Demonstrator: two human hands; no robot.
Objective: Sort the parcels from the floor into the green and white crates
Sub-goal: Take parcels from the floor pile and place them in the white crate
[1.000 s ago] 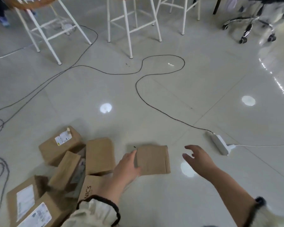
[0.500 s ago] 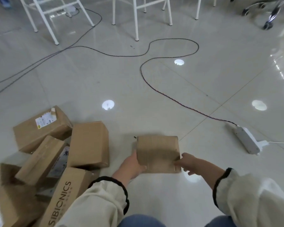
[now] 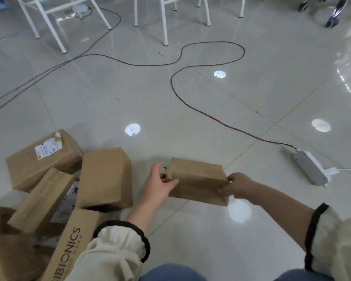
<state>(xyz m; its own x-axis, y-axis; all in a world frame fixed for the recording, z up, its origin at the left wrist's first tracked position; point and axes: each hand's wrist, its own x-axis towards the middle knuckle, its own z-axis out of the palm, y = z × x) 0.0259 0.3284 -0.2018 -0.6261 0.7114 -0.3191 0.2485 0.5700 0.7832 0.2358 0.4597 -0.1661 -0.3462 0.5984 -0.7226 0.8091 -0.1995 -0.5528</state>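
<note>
A plain brown cardboard parcel [image 3: 197,180] is tilted up off the glossy floor, near edge raised. My left hand [image 3: 158,185] grips its left end, thumb on the front face. My right hand [image 3: 238,186] grips its right end, fingers curled round the corner. To the left lies a heap of several brown parcels: a plain one [image 3: 105,177], one with a white label [image 3: 43,157], a long taped one [image 3: 42,199] and one printed "BIONICS" [image 3: 71,250]. No green or white crate is in view.
A dark cable [image 3: 193,106] snakes across the floor to a white power strip [image 3: 310,169] at the right. White stool legs [image 3: 164,21] stand at the back, with office-chair castors [image 3: 330,21] at the far right. More cables [image 3: 28,84] run along the left.
My right hand came in from the right and took hold of the parcel's right end. Both hands have since tipped the parcel up off the floor. The camera moved closer.
</note>
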